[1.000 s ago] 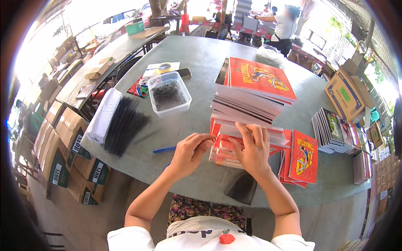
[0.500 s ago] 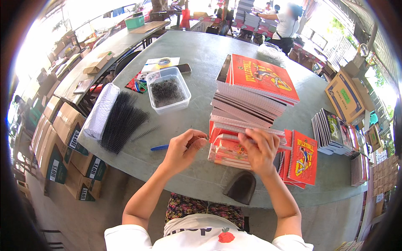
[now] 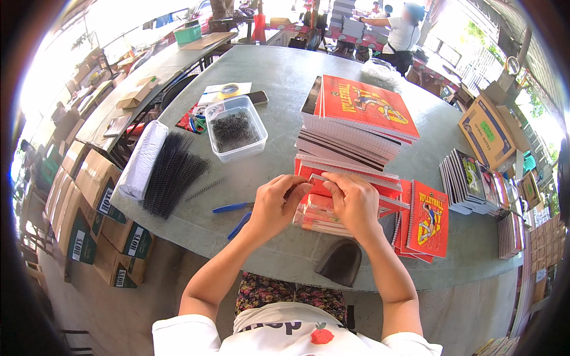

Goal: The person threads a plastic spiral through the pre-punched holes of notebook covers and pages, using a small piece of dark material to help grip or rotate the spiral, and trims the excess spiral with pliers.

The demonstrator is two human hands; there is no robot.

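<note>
My right hand [image 3: 354, 200] is closed on a red-covered notebook [image 3: 389, 203] at the near end of a long row of notebooks. Beside it, my left hand [image 3: 281, 200] pinches at the notebook's left corner; whatever is between those fingertips is too small to make out. Loose notebook pages [image 3: 344, 141] lean in a slanting row behind my hands, with red notebooks [image 3: 368, 107] stacked at the far end. Blue-handled pliers [image 3: 232, 207] lie next to my left wrist. Farther left are black spiral coils [image 3: 172, 178] and a clear plastic tub [image 3: 261, 145] of small black coils.
A white roll [image 3: 142, 160] sits at the table's left edge. Finished red notebooks [image 3: 428, 219] lie to the right, near more spiral notebooks [image 3: 466, 181] and a carton [image 3: 487, 133]. A dark curved object [image 3: 339, 263] rests at the front edge. A person [image 3: 405, 35] stands in the back.
My left hand has moved right and up to the notebook's corner, and my right hand has shifted left toward it. More of the blue-handled pliers now shows.
</note>
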